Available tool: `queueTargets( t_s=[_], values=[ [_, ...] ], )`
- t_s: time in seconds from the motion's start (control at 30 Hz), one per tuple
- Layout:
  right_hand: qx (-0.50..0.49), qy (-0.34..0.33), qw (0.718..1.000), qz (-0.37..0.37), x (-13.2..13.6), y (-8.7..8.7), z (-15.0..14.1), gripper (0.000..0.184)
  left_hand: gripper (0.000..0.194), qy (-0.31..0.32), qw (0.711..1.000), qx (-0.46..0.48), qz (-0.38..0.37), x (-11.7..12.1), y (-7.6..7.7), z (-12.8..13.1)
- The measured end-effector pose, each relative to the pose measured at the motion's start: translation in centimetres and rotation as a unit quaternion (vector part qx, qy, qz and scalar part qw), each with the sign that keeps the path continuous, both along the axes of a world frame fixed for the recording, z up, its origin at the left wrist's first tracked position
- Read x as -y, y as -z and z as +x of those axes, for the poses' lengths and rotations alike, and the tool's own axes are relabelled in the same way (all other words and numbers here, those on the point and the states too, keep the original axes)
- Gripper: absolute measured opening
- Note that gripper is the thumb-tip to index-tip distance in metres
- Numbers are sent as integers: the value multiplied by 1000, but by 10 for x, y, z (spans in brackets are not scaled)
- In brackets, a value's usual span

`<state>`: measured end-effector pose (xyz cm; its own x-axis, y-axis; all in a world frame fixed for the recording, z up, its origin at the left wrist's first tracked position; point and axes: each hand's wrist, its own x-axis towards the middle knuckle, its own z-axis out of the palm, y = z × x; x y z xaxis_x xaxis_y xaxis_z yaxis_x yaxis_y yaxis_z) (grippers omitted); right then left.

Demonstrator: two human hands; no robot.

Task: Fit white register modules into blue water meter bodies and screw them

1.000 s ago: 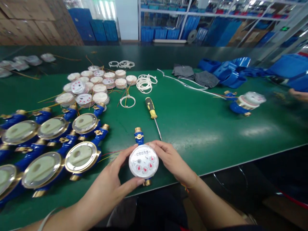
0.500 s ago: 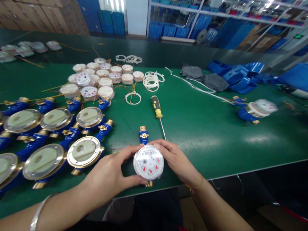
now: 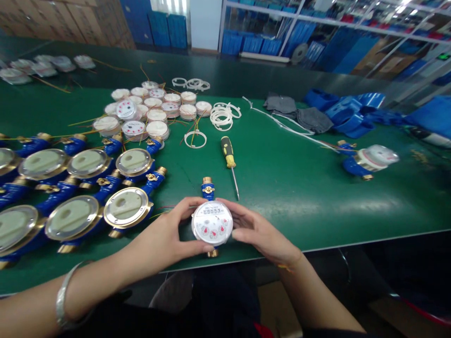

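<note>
A round water meter dial [image 3: 212, 223], white with red pointers and a row of number wheels, sits face up on a blue meter body [image 3: 207, 191] with brass ends near the table's front edge. My left hand [image 3: 172, 230] clasps the dial's left side, thumb at its lower rim and fingers behind. Around the right side curls my right hand [image 3: 259, 232], its fingers at the upper rim and its thumb beside the edge. Most of the blue body is hidden under the dial. Beyond my right hand lies a screwdriver [image 3: 228, 152] with a yellow and black handle.
Blue meter bodies [image 3: 127, 206] without dials stand in rows at left. Several loose dials [image 3: 157, 129] with wires are behind them, beside white plastic rings [image 3: 221, 117]. At right are a meter [image 3: 373, 159], grey cloths [image 3: 313, 119] and blue plastic parts [image 3: 352, 115].
My right thumb has come down from the dial's top rim to its right side. The dial sits slightly further left and higher in view, as the camera view has shifted a little.
</note>
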<state>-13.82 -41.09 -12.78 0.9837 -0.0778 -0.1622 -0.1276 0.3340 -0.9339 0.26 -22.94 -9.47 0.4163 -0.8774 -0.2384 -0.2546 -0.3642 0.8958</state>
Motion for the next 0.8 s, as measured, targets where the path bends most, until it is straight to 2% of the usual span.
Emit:
queueTargets(
  t_s=[0.1,0.3,0.47,0.67,0.8],
  values=[
    [0,0,1000,0,-4,1,-1,76,67,-15,997,-70,-28,4,3,-4],
    [-10,11,1000,-5,-8,3,2,77,78,-55,981,-178,-59,7,11,-11],
    [-18,3,999,-33,-9,1,-3,79,79,-64,986,-147,-53,4,15,-18],
    [-11,19,997,-70,-12,-1,-5,75,72,-65,990,-114,-56,7,13,-20],
    [-15,20,998,-61,-13,-1,-3,75,72,-63,990,-112,-53,7,11,-17]
  ],
)
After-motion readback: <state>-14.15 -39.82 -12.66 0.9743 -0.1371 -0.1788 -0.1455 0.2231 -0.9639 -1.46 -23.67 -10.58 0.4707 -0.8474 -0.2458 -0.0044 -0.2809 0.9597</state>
